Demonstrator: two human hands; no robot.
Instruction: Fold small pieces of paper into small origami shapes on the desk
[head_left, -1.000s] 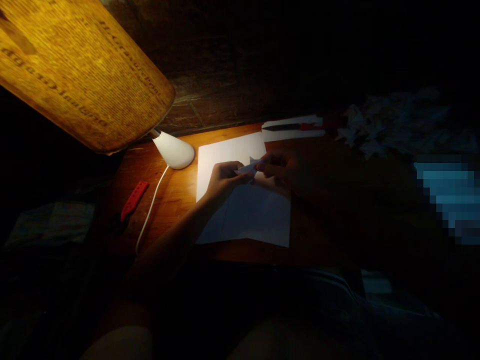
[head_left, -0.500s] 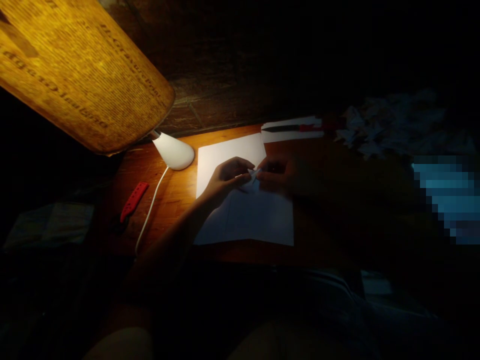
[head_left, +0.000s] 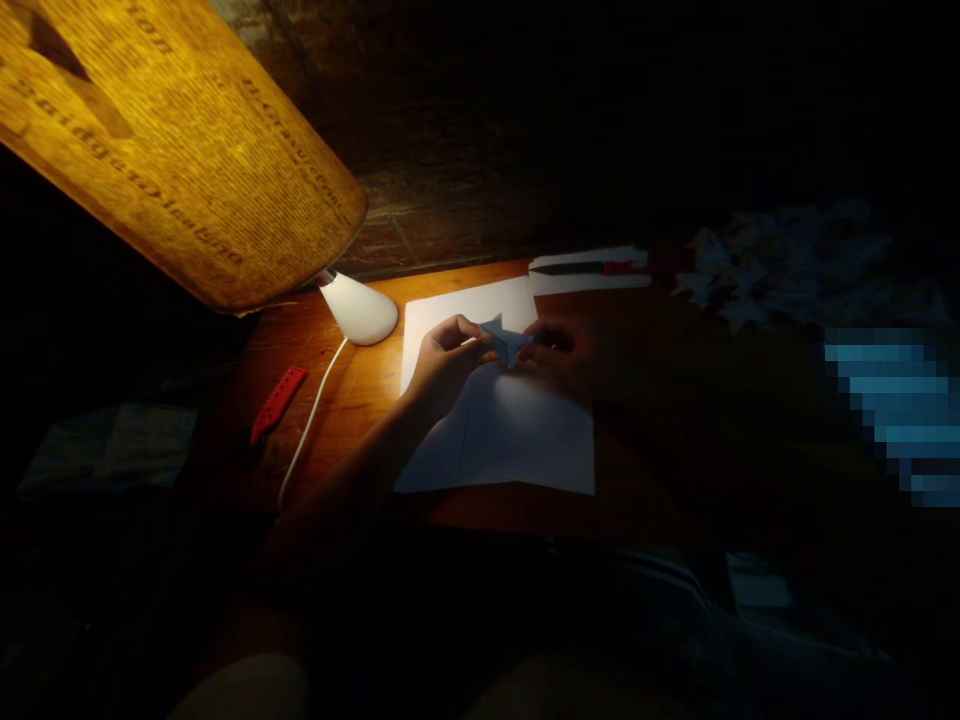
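A small folded paper piece with pointed corners, like an origami star (head_left: 507, 342), is held up between my two hands. My left hand (head_left: 454, 355) pinches its left side between thumb and fingers. On its right side, my right hand (head_left: 559, 350) grips a point; much of this hand lies in shadow. Beneath both hands lies a large white sheet of paper (head_left: 525, 440), with a fold or crease toward its lower edge. The paper piece is above the sheet; whether it touches it I cannot tell.
A lamp with a printed yellow shade (head_left: 225, 160) and white base (head_left: 361, 308) stands at left, its white cord (head_left: 309, 425) running forward. Nearby lies a red-handled tool (head_left: 279, 402). A dark-bladed knife (head_left: 577, 268) rests on paper strips (head_left: 592, 284). Folded paper pieces (head_left: 787, 260) are heaped at right.
The paper piece has turned to show more of its flat, star-like face. My hands are slightly farther apart around it. The whole view has shifted a little.
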